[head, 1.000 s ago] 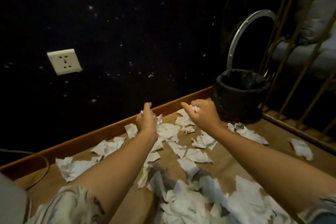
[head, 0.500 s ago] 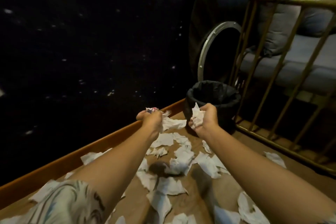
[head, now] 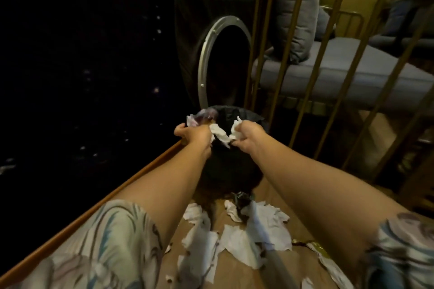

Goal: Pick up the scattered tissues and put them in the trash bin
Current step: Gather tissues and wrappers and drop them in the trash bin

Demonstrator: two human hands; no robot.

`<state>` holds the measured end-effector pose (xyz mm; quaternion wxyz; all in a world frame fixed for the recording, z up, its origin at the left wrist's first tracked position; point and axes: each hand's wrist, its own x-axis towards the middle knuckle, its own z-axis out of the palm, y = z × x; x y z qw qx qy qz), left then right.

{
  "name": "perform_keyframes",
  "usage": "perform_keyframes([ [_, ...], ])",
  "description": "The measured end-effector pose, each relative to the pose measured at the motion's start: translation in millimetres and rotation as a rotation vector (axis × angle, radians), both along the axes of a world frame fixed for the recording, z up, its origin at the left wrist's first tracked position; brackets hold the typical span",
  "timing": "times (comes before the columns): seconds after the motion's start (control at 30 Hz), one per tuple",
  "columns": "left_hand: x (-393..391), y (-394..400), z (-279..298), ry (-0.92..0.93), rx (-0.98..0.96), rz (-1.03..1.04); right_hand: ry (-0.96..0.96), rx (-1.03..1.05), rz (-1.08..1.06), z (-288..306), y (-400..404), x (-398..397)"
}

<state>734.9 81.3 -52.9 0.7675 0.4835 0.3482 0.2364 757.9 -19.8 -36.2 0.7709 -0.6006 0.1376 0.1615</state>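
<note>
**A:** Head view has your left hand (head: 195,135) and right hand (head: 246,136) side by side over the round black-lined trash bin (head: 237,115), each fist clamped on crumpled white tissues (head: 220,135). Why hold them so high and close?

**B:** You've brought both handfuls above the bin's mouth so that, I'd judge, opening your fingers drops everything inside and not on the rim. Your left fist also holds something purplish (head: 206,115); too blurred to name.

**A:** And the rest of the job?

**B:** Plenty left. Torn white tissue pieces (head: 256,230) lie scattered on the brown wooden floor (head: 234,267) below your forearms, nearer you than the bin, with a small dark crumpled scrap (head: 242,198) just beyond them.

**A:** What's around you?

**B:** Left of your left hand runs an orange wooden skirting board (head: 98,209) under a dark speckled wall (head: 82,65). Beyond the bin stands a silver-rimmed round opening (head: 204,58). Right of your right hand rises a brass-coloured barred railing (head: 314,77), with a grey cushioned seat (head: 352,70) behind it.
</note>
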Motion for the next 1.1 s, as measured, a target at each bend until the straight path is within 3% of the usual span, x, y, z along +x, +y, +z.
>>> perform_keyframes([
  [0.13, 25.6, 7.3, -10.3, 0.015, 0.068, -0.128, -0.016, 0.097, 0.019, 16.4, 5.9, 7.3],
  [0.23, 30.0, -2.0, -16.8, -0.041, -0.002, -0.208, -0.003, 0.209, 0.06, 17.0, 0.7, -1.8],
  [0.43, 12.6, -4.5, -10.4, -0.1, -0.007, -0.331, -0.013, 0.236, -0.143, 0.9, -26.0, -15.0],
  [0.53, -9.9, -3.2, -11.2, -0.061, 0.098, -0.329, -0.002, 0.253, -0.149, -3.5, -38.8, -28.4],
  [0.73, -74.2, -20.5, -24.7, 0.027, 0.461, -0.477, -0.009, -0.001, -0.059, -17.9, -69.6, -85.9],
  [1.1, -200.8, -111.8, -8.9, 0.165, 0.702, -1.119, -0.21, -0.569, 0.091, 7.1, -148.4, -210.7],
])
